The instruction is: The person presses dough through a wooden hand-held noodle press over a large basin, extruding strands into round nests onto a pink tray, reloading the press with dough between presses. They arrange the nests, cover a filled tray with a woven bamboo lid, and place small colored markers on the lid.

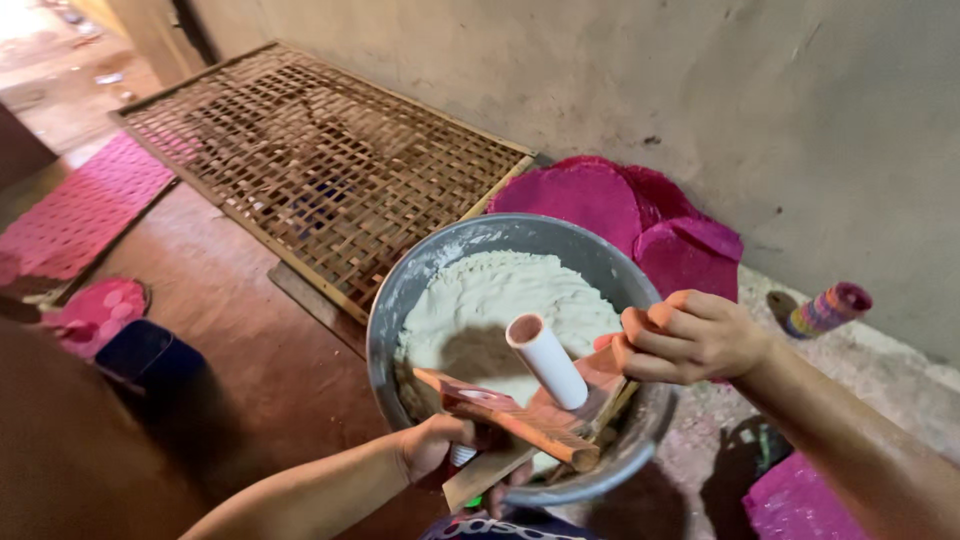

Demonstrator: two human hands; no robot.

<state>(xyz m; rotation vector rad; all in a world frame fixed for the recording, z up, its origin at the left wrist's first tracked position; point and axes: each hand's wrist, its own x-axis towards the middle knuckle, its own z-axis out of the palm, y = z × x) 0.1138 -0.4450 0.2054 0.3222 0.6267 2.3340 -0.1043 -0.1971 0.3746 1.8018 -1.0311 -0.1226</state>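
1. The step in hand looks like setting up a wooden hand press (530,415) over a grey metal basin (400,300) of white dough (490,295); the press lies across the basin's rim at about 5 o'clock, touching it.
2. The left hand (435,450) has its fingers curled tight around the near end of the press, where a wooden handle juts out.
3. The right hand (690,335) closes its fingers together over the far wooden arm of the press, at 3 o'clock of the basin; the fingertips are hidden underneath.
4. A white tube (547,360) stands tilted up out of the press, between the two hands, its open end toward the dough.
5. As a judgement, working the press calls for both grips held firm and the frame kept level on the rim, or it could slip.
6. Packages: a striped, many-coloured cylinder (828,308) lies on the floor by the wall at 3 o'clock; a dark blue container (150,357) sits at 9 o'clock. No labels or signs can be made out.
7. Round magenta mats (640,220) lie at 1 o'clock; a woven bamboo tray (320,160) lies at 11 o'clock.
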